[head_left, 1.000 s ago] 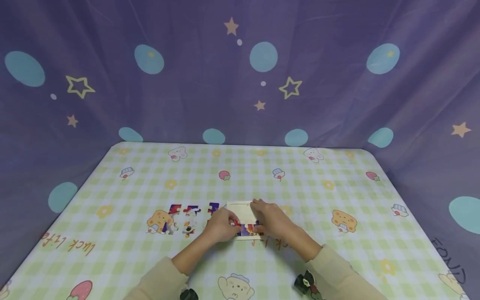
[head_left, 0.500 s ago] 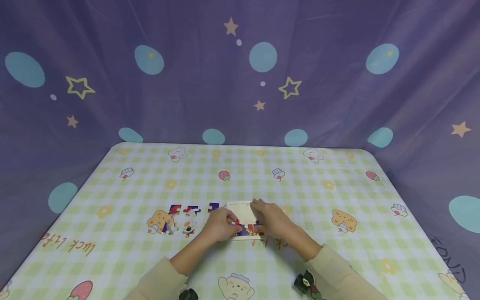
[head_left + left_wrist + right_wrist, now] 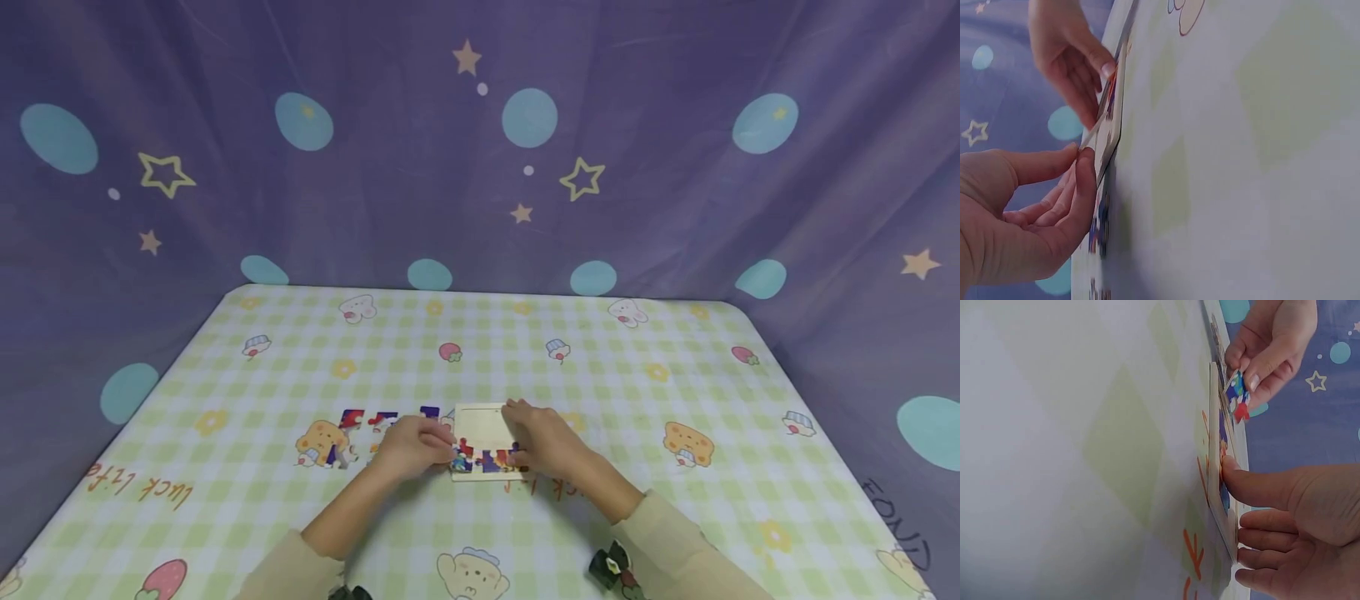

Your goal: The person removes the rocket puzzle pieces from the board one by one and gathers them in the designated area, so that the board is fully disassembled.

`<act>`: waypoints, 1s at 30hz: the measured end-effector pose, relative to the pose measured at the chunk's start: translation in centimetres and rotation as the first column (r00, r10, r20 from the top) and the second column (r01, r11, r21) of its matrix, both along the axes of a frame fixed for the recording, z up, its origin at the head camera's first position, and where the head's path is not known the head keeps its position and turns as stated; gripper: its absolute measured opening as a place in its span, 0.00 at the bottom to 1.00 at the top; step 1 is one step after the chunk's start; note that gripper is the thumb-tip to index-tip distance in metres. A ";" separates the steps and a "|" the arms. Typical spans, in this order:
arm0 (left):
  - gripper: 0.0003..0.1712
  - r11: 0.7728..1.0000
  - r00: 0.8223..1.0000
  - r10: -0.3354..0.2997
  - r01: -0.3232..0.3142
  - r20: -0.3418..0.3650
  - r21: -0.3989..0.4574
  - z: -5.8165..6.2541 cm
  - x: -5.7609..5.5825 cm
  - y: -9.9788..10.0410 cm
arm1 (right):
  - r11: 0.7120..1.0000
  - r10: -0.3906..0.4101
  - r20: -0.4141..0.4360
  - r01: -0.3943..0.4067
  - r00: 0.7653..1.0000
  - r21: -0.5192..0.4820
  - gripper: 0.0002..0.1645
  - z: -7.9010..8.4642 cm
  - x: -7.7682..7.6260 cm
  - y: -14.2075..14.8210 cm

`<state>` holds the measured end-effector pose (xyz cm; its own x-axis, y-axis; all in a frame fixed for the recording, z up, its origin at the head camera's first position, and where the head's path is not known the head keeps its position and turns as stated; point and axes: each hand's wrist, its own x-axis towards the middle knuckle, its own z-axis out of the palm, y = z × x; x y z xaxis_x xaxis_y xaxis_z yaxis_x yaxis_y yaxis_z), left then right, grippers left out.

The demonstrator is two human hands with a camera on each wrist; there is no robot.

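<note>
In the head view, my left hand [image 3: 411, 448] is at the left side of a shallow wooden puzzle tray [image 3: 480, 423]. Its thumb and forefinger pinch a jigsaw piece [image 3: 1237, 395] with blue, green and red print, tilted over the tray's near left corner. Other pieces [image 3: 498, 461] lie along the tray's near edge. My right hand [image 3: 551, 442] rests at the tray's right side, its thumb [image 3: 1232, 472] on the fitted pieces and its fingers extended along the rim. In the left wrist view, the pinched piece shows edge-on as a thin pale strip [image 3: 1093, 131].
Loose jigsaw pieces lie left of the tray, among them a red one [image 3: 351, 419] and a purple one [image 3: 430, 412]; my left hand partly hides others. A checked cloth [image 3: 600, 383] covers the table. A purple curtain [image 3: 420, 183] hangs behind it.
My left hand has moved left and a little back from over the tray, bringing the blue and red piece into sight at the tray's left corner. My right hand stays in place.
</note>
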<state>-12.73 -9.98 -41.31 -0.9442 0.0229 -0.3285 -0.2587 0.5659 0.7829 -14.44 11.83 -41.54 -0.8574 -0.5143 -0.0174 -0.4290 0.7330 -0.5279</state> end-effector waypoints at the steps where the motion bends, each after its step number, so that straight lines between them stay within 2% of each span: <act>1: 0.08 1.000 1.000 0.014 -0.014 0.003 0.013 0.0 0.1 -0.3 | 1.000 0.001 0.000 -0.001 1.000 0.001 0.33 0.0 0.0 0.0; 10: 0.10 0.989 0.992 0.109 -0.115 0.060 0.096 0.4 1.2 -4.1 | 1.000 -0.011 0.007 0.011 1.000 -0.006 0.34 -0.1 -0.1 0.0; 15: 0.14 0.974 0.993 0.106 -0.116 0.061 0.193 0.4 2.0 -6.9 | 1.000 -0.016 0.012 0.016 1.000 -0.015 0.35 -0.1 0.0 0.0; 17: 0.16 0.972 0.992 0.103 -0.114 0.067 0.204 0.4 2.3 -8.1 | 1.000 -0.017 0.017 0.018 1.000 -0.016 0.35 -0.1 0.0 0.0; 25: 0.19 0.965 0.988 0.122 -0.140 0.093 0.222 0.3 3.7 -12.4 | 1.000 -0.021 0.026 0.022 0.999 -0.014 0.37 -0.1 0.0 0.0; 30: 0.19 0.978 0.983 0.154 -0.165 0.097 0.125 0.5 4.4 -14.1 | 1.000 -0.029 0.028 0.029 0.999 -0.006 0.38 -0.1 0.1 0.0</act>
<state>-8.29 -24.11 -40.76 -0.9074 -0.0771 -0.4132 -0.4072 0.4049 0.8187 -14.36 11.79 -41.62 -0.8713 -0.4893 -0.0388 -0.3923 0.7417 -0.5441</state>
